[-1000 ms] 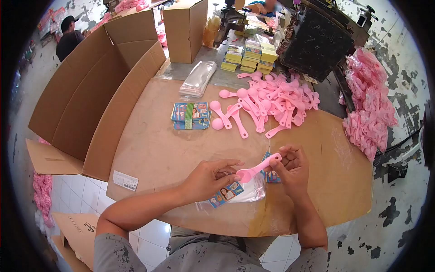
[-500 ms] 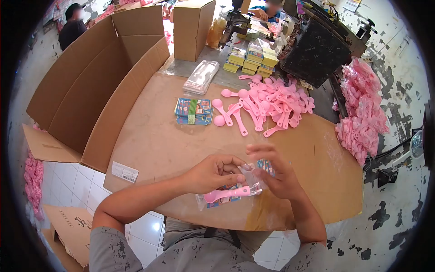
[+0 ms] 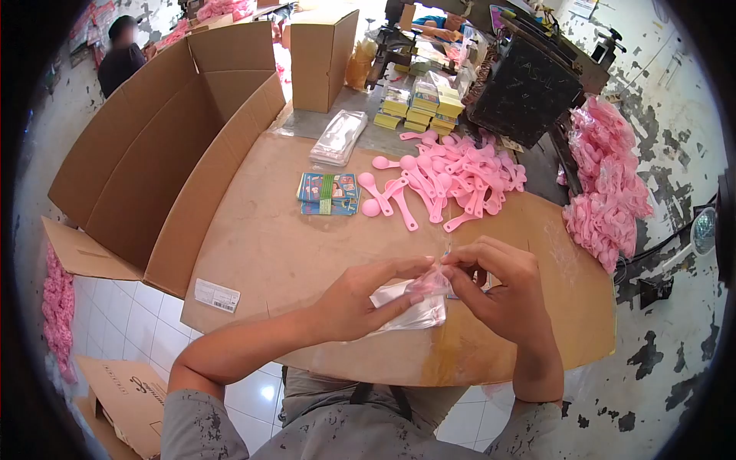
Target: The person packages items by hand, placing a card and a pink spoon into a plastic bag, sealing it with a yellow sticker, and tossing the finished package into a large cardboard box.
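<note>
Pinching clear bag (image 3: 434, 284), left hand (image 3: 359, 297) and right hand (image 3: 506, 287), grip closed at fingertips, inside blurred

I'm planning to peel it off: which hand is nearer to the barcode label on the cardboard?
The left. The left hand is to the right of the barcode label; the right hand is farther right, beyond the left.

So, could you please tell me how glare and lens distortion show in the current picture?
In the head view, dark rounded borders and the open carton's bowed edges suggest a wide lens; also in the head view, a bright glare spot on the floor tiles, whitish shine on the stacked clear bags, and crinkled clear plastic hard to outline.
</note>
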### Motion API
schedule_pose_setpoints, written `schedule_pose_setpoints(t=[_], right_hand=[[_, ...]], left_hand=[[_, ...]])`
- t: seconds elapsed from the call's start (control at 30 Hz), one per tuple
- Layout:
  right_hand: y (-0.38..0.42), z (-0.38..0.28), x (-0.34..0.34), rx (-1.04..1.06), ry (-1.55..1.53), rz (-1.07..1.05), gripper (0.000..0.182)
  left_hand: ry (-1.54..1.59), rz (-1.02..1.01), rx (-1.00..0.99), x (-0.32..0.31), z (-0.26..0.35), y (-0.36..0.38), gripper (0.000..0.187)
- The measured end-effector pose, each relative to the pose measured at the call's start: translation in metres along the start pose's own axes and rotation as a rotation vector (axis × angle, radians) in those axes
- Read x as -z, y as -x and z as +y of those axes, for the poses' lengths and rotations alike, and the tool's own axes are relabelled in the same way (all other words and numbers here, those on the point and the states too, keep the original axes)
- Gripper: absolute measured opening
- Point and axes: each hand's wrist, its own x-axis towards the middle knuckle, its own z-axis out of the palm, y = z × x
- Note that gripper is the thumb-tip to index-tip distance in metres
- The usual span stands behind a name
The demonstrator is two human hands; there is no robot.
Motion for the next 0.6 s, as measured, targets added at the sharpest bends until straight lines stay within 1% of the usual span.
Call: schedule_pose_setpoints(t=[0.13, 0.23, 0.33, 0.43, 0.53, 0.6], right_hand=[[0.006, 0.006, -0.008, -0.170, -0.128, -0.010, 0.013], [0.004, 0.018, -0.026, 0.109, 0.124, 0.265, 0.018], [0.002, 0.022, -0.028, 0.360, 0.398, 0.235, 0.023], [0.003, 0.027, -0.042, 0.424, 0.520, 0.210, 0.025], [0.004, 0.032, -0.047, 0.486, 0.632, 0.164, 0.026], [0.005, 0.036, -0.053, 0.476, 0.709, 0.149, 0.022]], left_hand=[[0.044, -0.025, 0.007, 0.003, 0.002, -0.001, 0.039], [0.182, 0.009, 0.170, 0.002, 0.007, 0.000, 0.040], [0.205, 0.014, 0.246, 0.003, 0.012, -0.001, 0.043], [0.089, 0.016, 0.211, -0.001, 0.004, 0.004, 0.048], [-0.049, -0.008, 0.128, -0.001, -0.001, 0.007, 0.054], [-0.104, -0.021, 0.131, -0.005, -0.003, 0.007, 0.056]])
